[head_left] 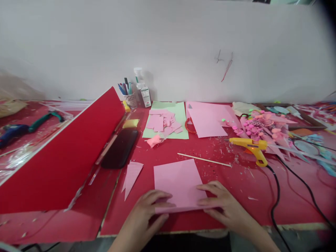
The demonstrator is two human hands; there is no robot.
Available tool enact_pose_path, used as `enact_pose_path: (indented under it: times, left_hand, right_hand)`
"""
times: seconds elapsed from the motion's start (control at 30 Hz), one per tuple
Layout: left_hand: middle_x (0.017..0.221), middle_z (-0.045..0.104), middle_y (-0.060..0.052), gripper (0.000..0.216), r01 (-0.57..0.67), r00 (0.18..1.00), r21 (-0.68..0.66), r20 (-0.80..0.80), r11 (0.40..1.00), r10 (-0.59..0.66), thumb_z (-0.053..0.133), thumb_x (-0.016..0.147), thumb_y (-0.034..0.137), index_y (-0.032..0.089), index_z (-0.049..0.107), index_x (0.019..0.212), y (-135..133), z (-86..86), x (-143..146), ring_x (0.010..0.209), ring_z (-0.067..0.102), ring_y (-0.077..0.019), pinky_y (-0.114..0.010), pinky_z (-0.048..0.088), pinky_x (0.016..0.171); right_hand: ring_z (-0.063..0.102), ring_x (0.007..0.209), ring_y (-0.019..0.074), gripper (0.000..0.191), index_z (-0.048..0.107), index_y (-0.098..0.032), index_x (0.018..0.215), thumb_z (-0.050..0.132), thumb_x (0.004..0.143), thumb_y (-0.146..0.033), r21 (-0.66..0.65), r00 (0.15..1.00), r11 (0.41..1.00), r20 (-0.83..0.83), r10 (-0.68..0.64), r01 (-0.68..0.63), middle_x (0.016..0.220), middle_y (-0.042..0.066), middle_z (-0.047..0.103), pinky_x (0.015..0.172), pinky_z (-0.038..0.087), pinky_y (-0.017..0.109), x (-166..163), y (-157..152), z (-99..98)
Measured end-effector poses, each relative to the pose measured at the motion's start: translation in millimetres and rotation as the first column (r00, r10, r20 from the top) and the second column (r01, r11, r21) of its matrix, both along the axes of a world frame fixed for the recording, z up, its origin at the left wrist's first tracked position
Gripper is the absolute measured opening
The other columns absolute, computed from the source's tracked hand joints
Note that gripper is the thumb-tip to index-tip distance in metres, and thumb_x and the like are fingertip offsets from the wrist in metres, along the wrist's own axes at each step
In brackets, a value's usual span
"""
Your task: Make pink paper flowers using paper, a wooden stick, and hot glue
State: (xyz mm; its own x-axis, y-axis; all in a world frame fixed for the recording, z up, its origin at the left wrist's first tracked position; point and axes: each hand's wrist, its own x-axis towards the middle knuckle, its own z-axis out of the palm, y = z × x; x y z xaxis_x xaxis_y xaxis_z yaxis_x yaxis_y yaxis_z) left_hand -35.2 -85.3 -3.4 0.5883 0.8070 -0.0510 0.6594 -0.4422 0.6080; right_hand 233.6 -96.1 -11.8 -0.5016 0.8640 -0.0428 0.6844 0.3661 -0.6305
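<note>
Pink sheet (178, 183) lies flat on the red table (236, 196), dead centre at the near edge, between both hands. Left hand (149, 210) is at the sheet's 7 o'clock corner: fingers together, lying across the top, thumb along the near edge, so it reads as a pinch on that edge. The view is soft there, so I can't tell if the thumb is actually under the paper. The near edge looks doubled over into a narrow strip. Right hand (223, 204) is at the 5 o'clock corner, palm down, fingers slightly spread and pressing flat on the sheet, gripping nothing. Pink triangle offcut (132, 175) sits near the sheet at 9 o'clock, not touching. Thin wooden stick (204, 160) lies just beyond the far edge at 1 o'clock. Yellow glue gun (249, 145) is at 2 o'clock, well apart, its black cable (275, 199) running back toward the near edge at 3 o'clock. Black phone (120, 148) lies at 10 o'clock, beside a tilted red board (65, 161). At 12 o'clock are a green sheet (181, 115) with pink scraps (162, 120) on it, and a larger pink sheet (207, 120) beside it. Pen cup (130, 98) stands against the wall at 11 o'clock.
</note>
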Motion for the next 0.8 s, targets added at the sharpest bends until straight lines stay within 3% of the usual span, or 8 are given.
enact_pose_path:
  times: [0.13, 0.2, 0.3, 0.37, 0.53, 0.8]
  left_hand:
    - [0.099, 0.061, -0.005, 0.024, -0.236, 0.972, 0.027, -0.004, 0.971, 0.236, 0.044, 0.082, 0.033, 0.024, 0.063, 0.091, -1, -7.8, 6, 0.093, 0.055, -0.0191, -0.029, 0.046, 0.080]
    - [0.095, 0.061, -0.005, 0.025, -0.338, 0.938, 0.068, -0.052, 0.939, 0.342, 0.044, 0.081, 0.037, 0.022, 0.064, 0.085, -1, -11.2, 9, 0.086, 0.057, -0.0192, -0.028, 0.047, 0.073]
    - [0.084, 0.060, -0.004, 0.030, -0.419, 0.886, 0.163, -0.141, 0.893, 0.441, 0.045, 0.079, 0.041, 0.020, 0.062, 0.065, -1, -14.6, 12, 0.071, 0.058, -0.0170, -0.028, 0.045, 0.063]
    - [0.080, 0.059, -0.002, 0.034, -0.440, 0.860, 0.224, -0.174, 0.870, 0.480, 0.045, 0.079, 0.041, 0.019, 0.057, 0.056, -1, -16.4, 13, 0.066, 0.056, -0.0152, -0.029, 0.042, 0.063]
    - [0.073, 0.056, 0.000, 0.032, -0.461, 0.837, 0.271, -0.183, 0.845, 0.515, 0.044, 0.080, 0.037, 0.019, 0.056, 0.057, -1, -21.6, 15, 0.062, 0.052, -0.0132, -0.028, 0.037, 0.061]
    - [0.074, 0.055, -0.001, 0.033, -0.464, 0.830, 0.294, -0.185, 0.836, 0.526, 0.044, 0.080, 0.035, 0.019, 0.053, 0.053, -2, -24.6, 15, 0.061, 0.049, -0.0132, -0.029, 0.034, 0.061]
  right_hand:
    - [0.053, 0.093, 0.0187, 0.027, 0.062, -0.021, 0.098, 0.042, 0.083, -0.031, -0.012, 0.974, 0.979, -0.095, -0.206, 0.206, 0.097, 0.007, 0.061, 0.083, 0.042, 0.032, -8, 6, 1.3]
    - [0.054, 0.089, 0.0191, 0.026, 0.064, -0.019, 0.086, 0.041, 0.083, -0.031, 0.018, 0.949, 0.954, -0.103, -0.297, 0.300, 0.091, 0.007, 0.062, 0.079, 0.043, 0.031, -14, 10, -2.0]
    - [0.055, 0.073, 0.0174, 0.030, 0.058, -0.017, 0.061, 0.043, 0.082, -0.031, 0.118, 0.917, 0.910, -0.022, -0.398, 0.397, 0.074, 0.005, 0.060, 0.067, 0.043, 0.028, -22, 14, -8.5]
    - [0.050, 0.061, 0.0147, 0.032, 0.051, -0.017, 0.054, 0.043, 0.082, -0.032, 0.187, 0.896, 0.886, 0.051, -0.440, 0.425, 0.060, 0.002, 0.053, 0.057, 0.039, 0.025, -26, 15, -12.7]
    - [0.049, 0.059, 0.0138, 0.024, 0.052, -0.018, 0.064, 0.043, 0.082, -0.031, 0.257, 0.861, 0.848, 0.098, -0.499, 0.463, 0.059, 0.001, 0.052, 0.055, 0.036, 0.023, -31, 15, -21.1]
    - [0.054, 0.058, 0.0125, 0.014, 0.051, -0.018, 0.087, 0.041, 0.082, -0.028, 0.242, 0.856, 0.838, 0.050, -0.514, 0.489, 0.061, 0.000, 0.055, 0.054, 0.041, 0.022, -32, 15, -24.3]
